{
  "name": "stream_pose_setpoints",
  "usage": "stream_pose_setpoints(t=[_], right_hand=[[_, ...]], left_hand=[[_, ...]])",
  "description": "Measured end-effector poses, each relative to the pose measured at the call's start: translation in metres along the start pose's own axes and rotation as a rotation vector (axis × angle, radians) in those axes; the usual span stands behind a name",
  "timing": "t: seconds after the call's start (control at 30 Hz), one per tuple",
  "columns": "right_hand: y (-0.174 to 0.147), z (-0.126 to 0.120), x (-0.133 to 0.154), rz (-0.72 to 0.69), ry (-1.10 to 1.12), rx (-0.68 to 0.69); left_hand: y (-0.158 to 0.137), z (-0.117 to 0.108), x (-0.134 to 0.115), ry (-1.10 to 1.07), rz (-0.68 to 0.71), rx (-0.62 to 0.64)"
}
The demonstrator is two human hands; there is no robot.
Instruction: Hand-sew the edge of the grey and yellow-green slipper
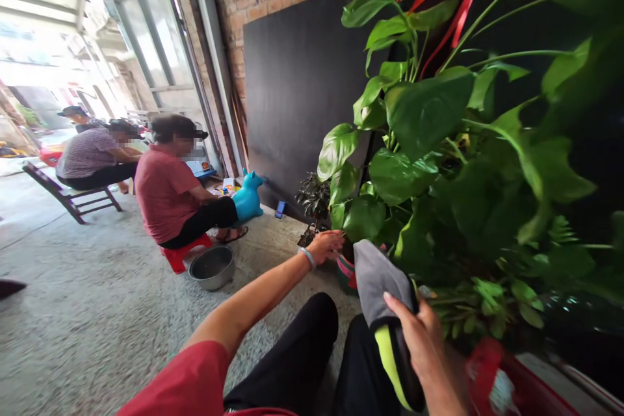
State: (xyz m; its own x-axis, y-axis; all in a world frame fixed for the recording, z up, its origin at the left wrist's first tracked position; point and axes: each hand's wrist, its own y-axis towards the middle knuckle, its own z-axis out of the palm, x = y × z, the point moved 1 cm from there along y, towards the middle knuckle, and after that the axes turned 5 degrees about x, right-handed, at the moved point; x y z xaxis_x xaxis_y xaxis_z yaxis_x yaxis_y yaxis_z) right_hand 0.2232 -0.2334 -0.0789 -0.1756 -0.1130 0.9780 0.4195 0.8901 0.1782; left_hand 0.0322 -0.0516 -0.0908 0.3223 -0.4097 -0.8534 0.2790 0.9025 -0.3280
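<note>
My left hand point(324, 246) reaches forward to the rim of a flower pot point(345, 272) under a big green-leaved plant point(429, 136); its fingers rest on the pot's edge, a bracelet on the wrist. My right hand point(420, 337) grips a grey cloth point(376, 276) with a yellow and black part point(390, 357), held up just in front of the plant's lower leaves. My knees in black trousers point(302, 357) lie below both hands.
A small dark-leaved plant point(312, 198) stands by a black board point(302, 78) against a brick wall. A metal bowl point(212, 266) lies on the concrete floor. A person in a red shirt point(168, 192) sits on a red stool, beside a blue toy animal point(247, 198). Others sit further left.
</note>
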Motion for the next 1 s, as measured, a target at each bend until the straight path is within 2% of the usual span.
stream_pose_setpoints(t=[0.07,0.13,0.23,0.33,0.4,0.47,0.53,0.6,0.67,0.73,0.8,0.87,0.93,1.0], right_hand=[[-0.009,-0.011,0.008,0.041,0.040,0.004],[-0.009,-0.014,0.024,0.081,0.071,-0.005],[-0.005,-0.010,0.046,0.072,0.098,0.007],[-0.006,-0.011,0.060,0.019,0.144,0.020],[-0.007,-0.016,0.069,0.027,0.192,0.010],[-0.003,-0.017,0.082,0.002,0.214,-0.027],[0.009,-0.010,0.096,-0.092,0.207,-0.093],[0.028,0.005,0.104,-0.194,0.167,-0.154],[0.047,0.022,0.096,-0.248,0.101,-0.145],[0.059,0.033,0.073,-0.223,0.045,-0.072],[0.059,0.032,0.048,-0.167,0.031,-0.041],[0.049,0.024,0.037,-0.143,0.030,-0.085],[0.037,0.018,0.049,-0.188,0.022,-0.129],[0.033,0.021,0.076,-0.261,0.013,-0.116]], left_hand=[[0.007,-0.014,-0.022,-0.105,-0.008,-0.070],[0.016,-0.016,-0.050,-0.261,0.017,-0.080],[0.026,-0.003,-0.088,-0.461,0.102,-0.045],[0.023,0.010,-0.102,-0.552,0.153,-0.079],[0.013,0.015,-0.097,-0.511,0.159,-0.051],[0.002,0.020,-0.084,-0.408,0.169,0.056],[-0.010,0.028,-0.066,-0.276,0.162,0.165],[-0.017,0.039,-0.049,-0.162,0.138,0.209],[-0.020,0.048,-0.037,-0.103,0.137,0.195],[-0.020,0.051,-0.030,-0.077,0.163,0.157],[-0.018,0.046,-0.029,-0.035,0.171,0.118],[-0.015,0.038,-0.028,0.006,0.161,0.083],[-0.012,0.033,-0.026,0.015,0.153,0.056],[-0.011,0.036,-0.024,-0.002,0.158,0.069]])
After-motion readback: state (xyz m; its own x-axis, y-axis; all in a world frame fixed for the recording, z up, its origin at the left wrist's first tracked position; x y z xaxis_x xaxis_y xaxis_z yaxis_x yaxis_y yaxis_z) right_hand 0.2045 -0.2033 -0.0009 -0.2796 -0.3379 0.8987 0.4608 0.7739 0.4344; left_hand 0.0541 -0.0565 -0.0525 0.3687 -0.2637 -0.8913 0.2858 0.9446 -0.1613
